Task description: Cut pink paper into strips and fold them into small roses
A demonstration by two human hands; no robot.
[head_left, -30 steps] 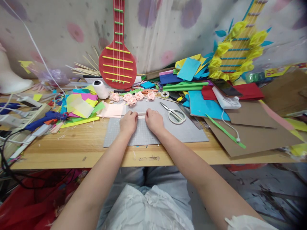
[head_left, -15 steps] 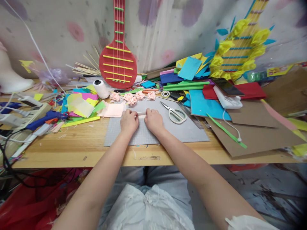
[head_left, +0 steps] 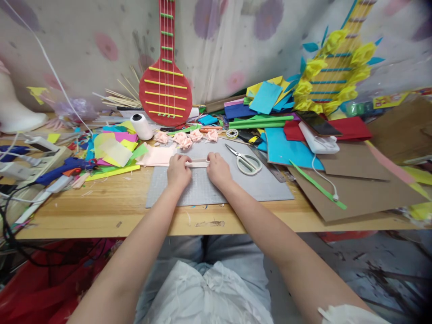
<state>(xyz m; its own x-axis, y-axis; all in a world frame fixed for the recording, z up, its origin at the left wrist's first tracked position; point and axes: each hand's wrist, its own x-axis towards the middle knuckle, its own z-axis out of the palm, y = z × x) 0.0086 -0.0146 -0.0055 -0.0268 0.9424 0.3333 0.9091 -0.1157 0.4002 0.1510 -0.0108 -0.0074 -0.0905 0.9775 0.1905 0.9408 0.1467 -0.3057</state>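
Observation:
A pale pink paper strip stretches between my two hands, low over the grey cutting mat. My left hand is closed on its left end, and my right hand pinches the right end; the fingertips are partly hidden. Beside my left hand lie flat pale pink paper pieces. Several pink paper flowers sit beyond the hands along the mat's far edge. To the right of my right hand, scissors with pale handles rest on the mat.
A red paper lute and a yellow flowered one lean at the back. Coloured paper scraps, a thread spool and a blue glue gun lie left. Brown cardboard and a phone are right.
My hands have moved slightly apart, and more of the pink paper strip shows between them. The other things on the table stay where they were.

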